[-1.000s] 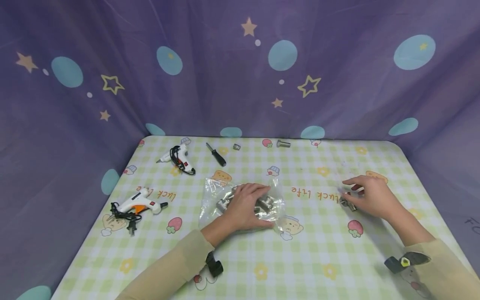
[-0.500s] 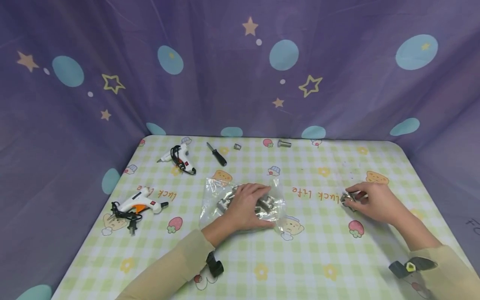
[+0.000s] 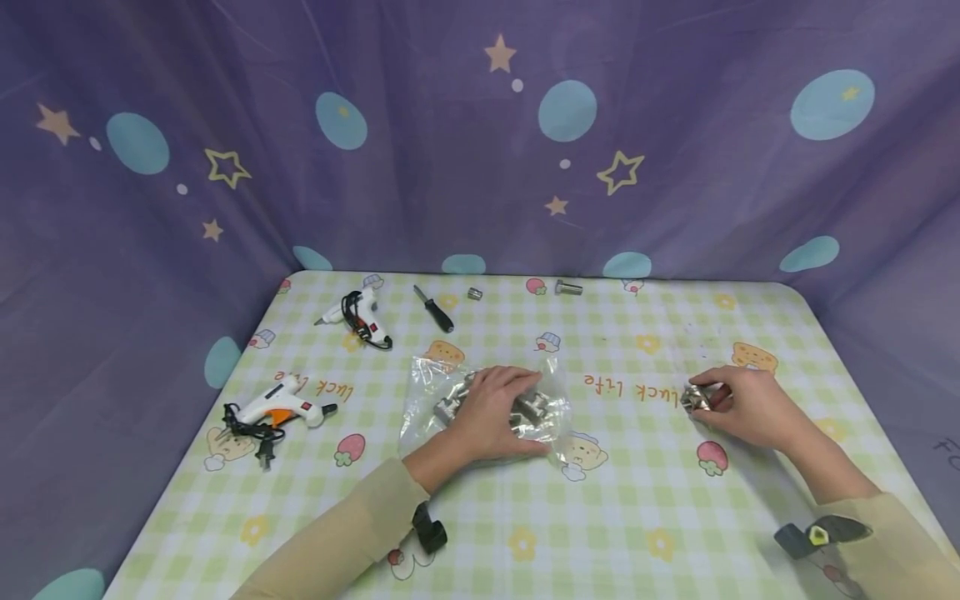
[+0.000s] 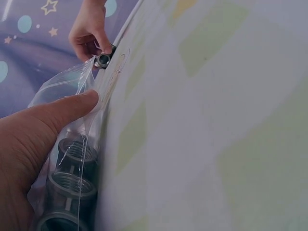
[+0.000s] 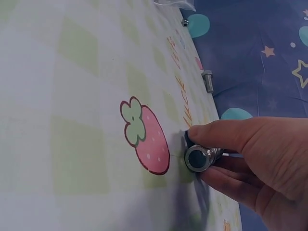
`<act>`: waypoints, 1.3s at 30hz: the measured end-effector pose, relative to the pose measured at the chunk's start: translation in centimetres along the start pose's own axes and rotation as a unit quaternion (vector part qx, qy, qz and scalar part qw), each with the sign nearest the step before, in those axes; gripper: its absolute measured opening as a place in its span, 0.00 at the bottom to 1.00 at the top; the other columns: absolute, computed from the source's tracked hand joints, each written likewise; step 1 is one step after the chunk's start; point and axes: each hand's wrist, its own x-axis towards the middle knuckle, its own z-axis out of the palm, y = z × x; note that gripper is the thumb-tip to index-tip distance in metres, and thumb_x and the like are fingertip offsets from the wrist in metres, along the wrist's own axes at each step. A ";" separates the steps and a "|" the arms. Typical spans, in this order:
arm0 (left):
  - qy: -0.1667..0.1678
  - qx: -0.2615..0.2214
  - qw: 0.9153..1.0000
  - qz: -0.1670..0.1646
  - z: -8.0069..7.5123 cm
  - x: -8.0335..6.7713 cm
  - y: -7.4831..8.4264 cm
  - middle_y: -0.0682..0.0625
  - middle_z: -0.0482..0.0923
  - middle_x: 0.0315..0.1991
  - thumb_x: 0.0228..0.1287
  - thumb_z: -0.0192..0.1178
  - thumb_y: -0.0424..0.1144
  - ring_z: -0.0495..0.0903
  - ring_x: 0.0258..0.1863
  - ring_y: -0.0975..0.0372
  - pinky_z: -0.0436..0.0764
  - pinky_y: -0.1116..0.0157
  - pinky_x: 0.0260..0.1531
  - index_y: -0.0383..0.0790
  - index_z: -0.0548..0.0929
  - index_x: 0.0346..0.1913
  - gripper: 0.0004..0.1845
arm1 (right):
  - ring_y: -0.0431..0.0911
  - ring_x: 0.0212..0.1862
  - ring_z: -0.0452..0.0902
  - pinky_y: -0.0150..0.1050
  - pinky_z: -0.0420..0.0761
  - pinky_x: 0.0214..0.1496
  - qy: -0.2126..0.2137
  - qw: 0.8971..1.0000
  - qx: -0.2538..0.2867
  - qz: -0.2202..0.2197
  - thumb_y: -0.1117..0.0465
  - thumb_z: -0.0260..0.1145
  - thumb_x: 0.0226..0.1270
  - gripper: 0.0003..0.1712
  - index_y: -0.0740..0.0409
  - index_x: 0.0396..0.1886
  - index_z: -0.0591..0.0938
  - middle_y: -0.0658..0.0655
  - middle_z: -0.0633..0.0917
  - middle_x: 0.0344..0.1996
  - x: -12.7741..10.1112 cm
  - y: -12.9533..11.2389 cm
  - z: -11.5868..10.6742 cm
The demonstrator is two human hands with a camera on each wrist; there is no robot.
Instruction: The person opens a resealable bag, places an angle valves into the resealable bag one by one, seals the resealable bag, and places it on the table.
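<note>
Purple cloth printed with stars and teal dots point(image 3: 465, 167) hangs behind and to both sides of the counter point(image 3: 600, 517), which is covered in a green-and-white checked sheet with cartoon prints. All positions below are given relative to the clear plastic bag point(image 3: 427, 392), which lies near the middle of the counter.

The bag holds several threaded metal fittings point(image 4: 72, 178). The left hand point(image 3: 491, 412) lies flat on top of the bag, fingers extended and pressing it down onto the counter; the left wrist view shows the thumb lying along the plastic with the fittings under it.

Left of the bag, near the counter's left edge, lies a white and orange glue gun point(image 3: 277, 408) with its black cord bundled beside it. Behind and left of the bag lies a second white glue gun point(image 3: 360, 317), cord wrapped round it. Directly behind the bag is a black-handled screwdriver point(image 3: 433, 308).

Well to the right of the bag, the right hand point(image 3: 750, 407) pinches a single metal fitting point(image 3: 696, 398) between thumb and curled fingers, low over the counter; whether the fitting touches the surface cannot be told. The right wrist view shows its open round end point(image 5: 197, 158) facing outward.

Behind the bag, by the far edge, lie a small metal bolt point(image 3: 567, 287) and a smaller metal sleeve point(image 3: 473, 292).
</note>
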 end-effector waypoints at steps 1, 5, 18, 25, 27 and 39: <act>0.000 -0.001 1.000 0.000 0.0 0.0 0.0 0.50 0.77 0.72 0.41 0.83 0.68 0.74 0.72 0.52 0.66 0.45 0.78 0.44 0.75 0.77 0.59 | 0.36 0.30 0.84 0.34 0.83 0.33 -0.001 1.000 0.001 0.002 0.56 0.86 0.54 0.25 0.59 0.51 0.90 0.47 0.90 0.32 0.0 0.0 0.0; 0.001 0.000 1.000 0.002 0.0 0.0 0.0 0.50 0.77 0.71 0.41 0.83 0.68 0.74 0.72 0.52 0.68 0.46 0.77 0.44 0.75 0.76 0.59 | 0.35 0.30 0.84 0.34 0.83 0.33 -0.002 1.000 0.007 0.011 0.56 0.86 0.54 0.24 0.58 0.50 0.90 0.47 0.90 0.31 0.0 0.0 -0.1; 0.002 0.006 1.000 0.005 -0.1 0.0 0.0 0.51 0.78 0.71 0.42 0.82 0.69 0.75 0.71 0.53 0.69 0.46 0.76 0.45 0.75 0.76 0.58 | 0.42 0.33 0.90 0.36 0.87 0.35 0.026 0.999 0.038 0.007 0.56 0.86 0.54 0.25 0.54 0.52 0.90 0.52 0.93 0.36 1.0 -2.3 -0.9; 0.000 0.007 1.000 0.003 -0.1 0.1 0.0 0.50 0.78 0.71 0.42 0.81 0.70 0.74 0.72 0.52 0.68 0.45 0.77 0.44 0.75 0.76 0.59 | 0.43 0.36 0.90 0.44 0.91 0.40 0.032 0.998 0.053 -0.018 0.59 0.85 0.56 0.25 0.54 0.55 0.89 0.54 0.92 0.42 2.0 -4.9 -1.1; -0.001 0.006 1.000 0.004 -0.1 0.0 0.0 0.50 0.78 0.71 0.42 0.82 0.69 0.75 0.72 0.52 0.68 0.45 0.77 0.44 0.75 0.76 0.59 | 0.43 0.36 0.90 0.44 0.91 0.40 0.037 0.997 0.060 -0.029 0.60 0.85 0.56 0.26 0.54 0.55 0.89 0.53 0.92 0.42 2.3 -5.7 -1.0; -0.007 0.009 1.000 0.002 -0.2 0.1 0.1 0.50 0.77 0.71 0.42 0.81 0.69 0.74 0.72 0.52 0.68 0.45 0.77 0.45 0.75 0.76 0.58 | 0.36 0.34 0.88 0.35 0.91 0.39 0.028 0.987 0.113 -0.113 0.64 0.85 0.53 0.25 0.57 0.52 0.90 0.51 0.92 0.42 4.7 -9.4 1.5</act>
